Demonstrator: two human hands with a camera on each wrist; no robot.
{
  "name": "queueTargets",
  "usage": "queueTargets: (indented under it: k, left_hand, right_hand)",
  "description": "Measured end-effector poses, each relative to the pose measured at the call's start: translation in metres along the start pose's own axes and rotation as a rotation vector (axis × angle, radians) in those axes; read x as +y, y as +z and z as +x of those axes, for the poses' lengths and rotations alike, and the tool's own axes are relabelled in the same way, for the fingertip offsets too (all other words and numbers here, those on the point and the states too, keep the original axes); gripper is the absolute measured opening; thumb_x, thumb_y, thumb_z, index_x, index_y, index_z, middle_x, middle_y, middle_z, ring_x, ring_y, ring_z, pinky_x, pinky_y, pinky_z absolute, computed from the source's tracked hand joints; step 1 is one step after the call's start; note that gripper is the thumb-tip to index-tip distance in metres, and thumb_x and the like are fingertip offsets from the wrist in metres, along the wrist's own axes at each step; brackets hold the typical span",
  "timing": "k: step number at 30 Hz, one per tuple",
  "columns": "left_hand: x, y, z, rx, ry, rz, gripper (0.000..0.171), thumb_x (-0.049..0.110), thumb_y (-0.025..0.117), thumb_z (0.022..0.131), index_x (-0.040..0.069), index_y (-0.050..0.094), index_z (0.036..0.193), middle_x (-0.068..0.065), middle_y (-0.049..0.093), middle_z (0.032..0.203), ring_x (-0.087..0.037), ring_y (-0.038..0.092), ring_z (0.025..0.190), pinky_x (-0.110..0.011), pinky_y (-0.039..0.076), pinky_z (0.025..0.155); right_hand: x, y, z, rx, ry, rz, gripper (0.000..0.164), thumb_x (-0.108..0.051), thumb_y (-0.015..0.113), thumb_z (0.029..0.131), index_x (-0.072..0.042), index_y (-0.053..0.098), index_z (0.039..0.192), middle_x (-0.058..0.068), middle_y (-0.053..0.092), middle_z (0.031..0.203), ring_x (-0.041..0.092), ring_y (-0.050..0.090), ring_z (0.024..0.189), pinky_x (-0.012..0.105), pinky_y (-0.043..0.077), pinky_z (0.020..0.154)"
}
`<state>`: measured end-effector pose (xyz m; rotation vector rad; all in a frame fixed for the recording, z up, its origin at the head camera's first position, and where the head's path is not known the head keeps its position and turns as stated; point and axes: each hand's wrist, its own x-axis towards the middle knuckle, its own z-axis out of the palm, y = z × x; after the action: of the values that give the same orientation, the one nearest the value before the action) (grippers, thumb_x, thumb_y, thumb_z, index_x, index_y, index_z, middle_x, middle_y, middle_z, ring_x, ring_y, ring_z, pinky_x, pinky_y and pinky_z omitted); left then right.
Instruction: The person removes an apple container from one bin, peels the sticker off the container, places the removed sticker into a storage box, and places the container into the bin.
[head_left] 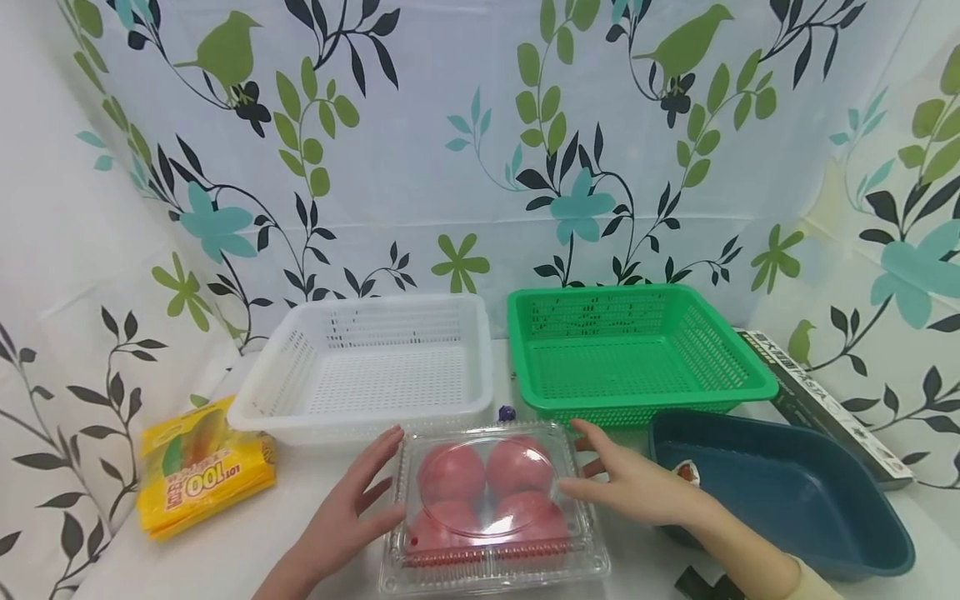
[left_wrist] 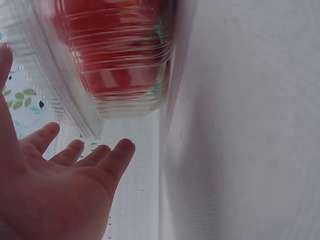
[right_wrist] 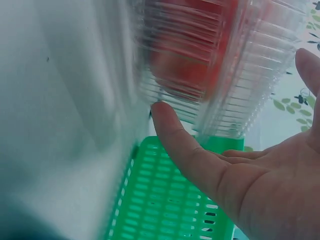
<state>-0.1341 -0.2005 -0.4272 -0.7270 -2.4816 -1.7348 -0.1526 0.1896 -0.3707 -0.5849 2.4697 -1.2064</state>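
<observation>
A clear plastic clamshell box, lid closed, stands on the white table in front of me. Inside are several round red fruits that look like tomatoes, with green bits low down in the left wrist view. My left hand is at the box's left side, fingers spread and fairly straight; in the left wrist view its fingertips are just off the box's corner. On the opposite side, my right hand reaches along the box with extended fingers, and its index finger overlaps the box's side in the right wrist view.
Behind the box are a white basket and a green basket. To the right sits a dark blue basin, with a long pasta box behind it. A yellow packet lies left. A small purple thing is between the baskets.
</observation>
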Motion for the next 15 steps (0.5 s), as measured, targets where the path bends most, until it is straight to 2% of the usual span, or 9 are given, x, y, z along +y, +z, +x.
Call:
queueTargets:
  k: [4,7,11,15]
  left_hand:
    - [-0.005,-0.004,-0.003,-0.043,-0.14,-0.093,0.085,0.012,0.074,0.091,0.018,0.027,0.161,-0.011,0.024,0.165,-0.031,0.031,0.147,-0.031,0.044,0.106]
    - [-0.005,-0.007,-0.002,-0.08,-0.213,-0.16,0.089,0.02,0.076,0.091,0.019,0.024,0.162,-0.01,0.02,0.166,-0.043,0.025,0.147,-0.035,0.043,0.107]
    - [-0.008,-0.01,-0.002,-0.148,-0.226,-0.251,0.095,0.029,0.078,0.09,0.021,0.018,0.163,-0.011,0.012,0.168,-0.047,0.023,0.147,-0.034,0.043,0.107]
    - [-0.012,-0.012,-0.003,-0.207,-0.218,-0.329,0.097,0.027,0.079,0.09,0.024,0.016,0.164,-0.014,0.006,0.168,-0.049,0.021,0.146,-0.032,0.044,0.106]
  right_hand:
    - [0.003,0.007,0.002,0.025,0.025,0.018,0.094,-0.044,0.068,0.095,-0.003,0.013,0.16,0.027,0.046,0.146,0.036,0.059,0.119,0.05,0.054,0.089]
    - [0.004,0.01,0.004,0.026,0.047,0.038,0.095,-0.045,0.067,0.096,-0.003,0.012,0.16,0.031,0.043,0.147,0.042,0.056,0.123,0.057,0.051,0.093]
    - [0.007,0.013,0.006,0.02,0.066,0.07,0.095,-0.046,0.065,0.097,-0.002,0.01,0.16,0.034,0.037,0.149,0.047,0.051,0.126,0.06,0.047,0.098]
    - [0.011,0.016,0.007,0.035,0.094,0.093,0.094,-0.046,0.063,0.098,0.0,0.011,0.16,0.035,0.037,0.148,0.049,0.046,0.13,0.062,0.043,0.101]
